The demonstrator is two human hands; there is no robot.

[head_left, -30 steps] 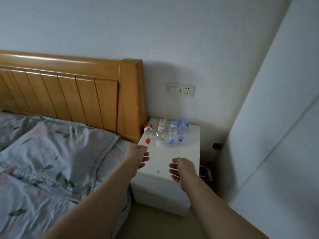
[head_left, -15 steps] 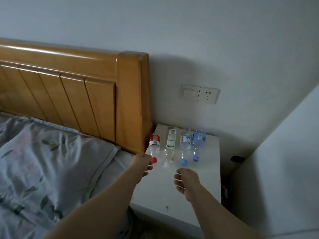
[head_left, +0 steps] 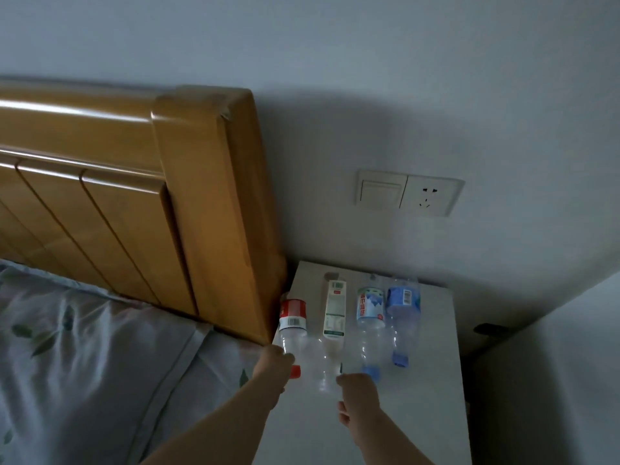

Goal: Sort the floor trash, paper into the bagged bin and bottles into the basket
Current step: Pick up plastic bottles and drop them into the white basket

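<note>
Several empty plastic bottles lie side by side on a white nightstand, caps toward me. The leftmost red-labelled bottle has a red cap, and my left hand is wrapped around its neck just behind that cap. Beside it lies a white-labelled bottle. My right hand has loosely curled fingers, with its fingertips at this bottle's cap end; whether they touch is unclear. Further right are a light-blue-labelled bottle and a dark-blue-labelled bottle, both with blue caps. No bin or basket is in view.
A wooden headboard stands right against the nightstand's left side. The bed with a grey leaf-print cover fills the lower left. A wall switch and socket sit above the nightstand. A white wall closes in on the right.
I have come closer to the nightstand. Both hands have reached forward to the bottles' cap ends, and the left hand has closed around the red-capped bottle's neck.
</note>
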